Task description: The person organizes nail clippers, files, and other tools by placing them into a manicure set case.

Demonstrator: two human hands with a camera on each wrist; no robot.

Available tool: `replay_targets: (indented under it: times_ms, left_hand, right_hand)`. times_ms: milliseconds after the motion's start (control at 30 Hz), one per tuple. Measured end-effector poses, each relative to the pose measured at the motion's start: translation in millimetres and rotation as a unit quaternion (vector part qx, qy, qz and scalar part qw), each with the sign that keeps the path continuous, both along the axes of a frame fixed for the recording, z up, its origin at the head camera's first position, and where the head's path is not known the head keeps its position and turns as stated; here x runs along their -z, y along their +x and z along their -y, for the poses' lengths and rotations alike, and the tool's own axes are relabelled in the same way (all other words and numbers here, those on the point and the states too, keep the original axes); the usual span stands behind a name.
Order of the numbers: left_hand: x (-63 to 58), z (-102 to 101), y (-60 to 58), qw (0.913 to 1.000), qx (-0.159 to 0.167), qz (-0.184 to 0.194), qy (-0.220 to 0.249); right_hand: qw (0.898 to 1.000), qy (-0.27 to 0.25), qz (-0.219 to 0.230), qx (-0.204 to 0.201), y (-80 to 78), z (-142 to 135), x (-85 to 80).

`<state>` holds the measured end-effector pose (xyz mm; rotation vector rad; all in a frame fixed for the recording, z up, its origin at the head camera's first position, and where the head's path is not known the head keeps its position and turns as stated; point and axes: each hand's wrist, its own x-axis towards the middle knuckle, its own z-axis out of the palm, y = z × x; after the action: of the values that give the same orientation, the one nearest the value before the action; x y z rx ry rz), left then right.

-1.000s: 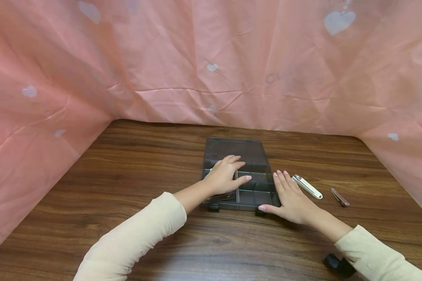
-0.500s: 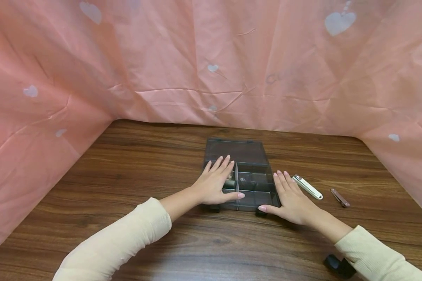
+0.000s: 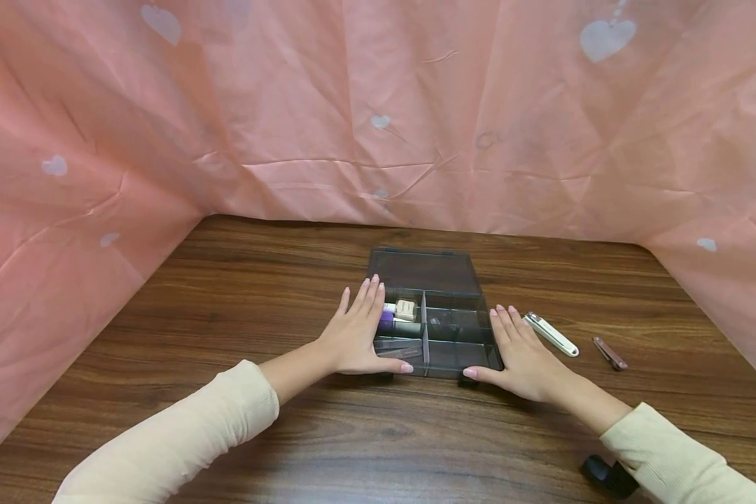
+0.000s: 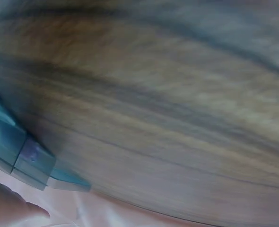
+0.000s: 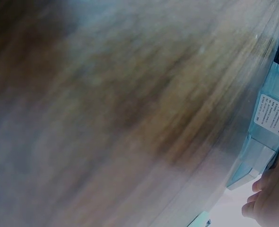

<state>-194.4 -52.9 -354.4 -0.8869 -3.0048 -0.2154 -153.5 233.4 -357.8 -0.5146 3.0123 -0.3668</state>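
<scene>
A smoky clear compartment box (image 3: 456,358) lies with its lid (image 3: 423,271) folded back on the far side. Along its left edge rests my left hand (image 3: 353,334), fingers straight and thumb over the front left corner. My right hand (image 3: 521,355) lies flat against the right edge, its thumb at the front corner. Left compartments hold a beige bottle (image 3: 406,310), a purple item (image 3: 386,322) partly behind my fingers, and flat greyish pieces (image 3: 398,348). Both wrist views catch the box only at an edge; the right one shows its white label (image 5: 273,115).
Right of my right hand lie a large white nail clipper (image 3: 551,334) and a small pinkish-brown nail clipper (image 3: 610,353). A black object (image 3: 607,476) sits by my right sleeve. A pink curtain (image 3: 416,140) with white hearts borders the wooden table (image 3: 258,280).
My left hand has moved left from over the box to its left edge, uncovering the bottles and flat pieces. The right hand and the box have stayed in place.
</scene>
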Motion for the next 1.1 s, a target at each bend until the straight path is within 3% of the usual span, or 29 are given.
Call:
replay_targets:
  times_ms: [467, 667, 933, 1100]
  left_hand:
    - [7.8, 22, 3.1, 0.9984, -0.048, 0.027, -0.011]
    - [12.7, 26, 3.7, 0.9979, -0.051, 0.038, -0.009]
    - [12.0, 24, 2.3, 0.9983, -0.051, 0.024, -0.010]
    - [13.0, 22, 2.3, 0.9981, -0.047, 0.040, -0.008]
  right_hand:
    - [1.000, -0.004, -0.008, -0.003, -0.2, 0, -0.3]
    - [1.000, -0.002, 0.001, -0.002, 0.1, 0, -0.8]
    - [1.000, -0.002, -0.002, -0.002, 0.3, 1, -1.6]
    - [1.000, -0.005, -0.006, -0.013, 0.3, 0, -3.4]
